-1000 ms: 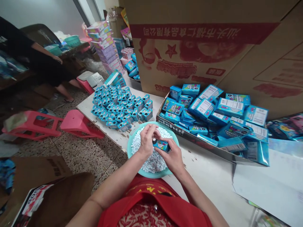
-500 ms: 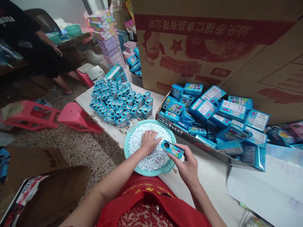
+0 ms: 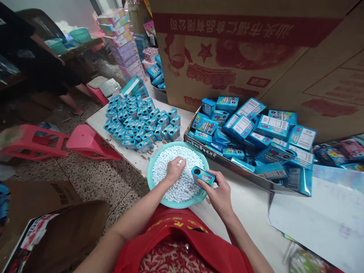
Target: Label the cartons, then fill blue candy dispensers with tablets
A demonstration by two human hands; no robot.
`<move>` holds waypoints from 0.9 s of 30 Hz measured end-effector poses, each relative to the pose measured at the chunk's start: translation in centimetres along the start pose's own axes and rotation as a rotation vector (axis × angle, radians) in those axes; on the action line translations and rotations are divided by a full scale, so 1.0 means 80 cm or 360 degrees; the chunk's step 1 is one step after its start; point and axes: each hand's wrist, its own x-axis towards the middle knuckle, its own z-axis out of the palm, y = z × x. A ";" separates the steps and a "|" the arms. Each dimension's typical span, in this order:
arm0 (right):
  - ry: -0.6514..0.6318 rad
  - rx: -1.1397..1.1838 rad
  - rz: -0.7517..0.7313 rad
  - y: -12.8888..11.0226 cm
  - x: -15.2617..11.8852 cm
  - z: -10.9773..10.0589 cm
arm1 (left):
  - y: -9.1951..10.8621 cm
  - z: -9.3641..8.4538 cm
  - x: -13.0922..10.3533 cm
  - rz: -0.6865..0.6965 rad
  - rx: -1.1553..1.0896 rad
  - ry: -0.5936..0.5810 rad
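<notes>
A mint-green basin [image 3: 151, 182] full of small white candies [image 3: 178, 194] stands before me at the table edge. My left hand [image 3: 174, 170] is closed over the candies in the basin, with a few white ones showing between thumb and fingers. In my right hand [image 3: 221, 191] is a small blue box [image 3: 207, 177] with a dark round hole in its top. That hand grips the box by its right end, tilted over the basin's right side, with the hole towards my left hand.
Rows of similar blue boxes [image 3: 142, 121] stand on the white table [image 3: 244, 212] beyond the basin. A carton [image 3: 241, 172] of blue packets is at right, before a large cardboard box [image 3: 222, 49]. Pink stools [image 3: 85, 140] stand on the left. A person [image 3: 42, 57] is at far left.
My left hand has gone from spread fingers on the candies to a closed grasp of some. The box in my right hand is tipped a little differently. The view has shifted slightly.
</notes>
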 end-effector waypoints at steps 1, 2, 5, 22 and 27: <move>-0.0012 -0.0036 -0.0036 -0.001 0.000 0.001 | 0.009 -0.001 -0.001 -0.0054 -0.0079 0.0015; -0.0028 -0.0067 -0.0074 -0.003 0.000 0.002 | 0.022 -0.003 -0.003 -0.0133 -0.0209 0.0021; -0.0084 -0.0129 -0.0174 -0.008 0.001 0.010 | 0.067 -0.012 -0.010 -0.0466 -0.0852 -0.0003; -0.0221 -0.0185 -0.0300 -0.036 0.012 0.032 | 0.120 -0.024 -0.017 -0.0368 -0.1441 0.0089; -0.0197 -0.0132 -0.0243 -0.040 0.017 0.029 | 0.126 -0.024 -0.015 -0.0385 -0.1375 0.0106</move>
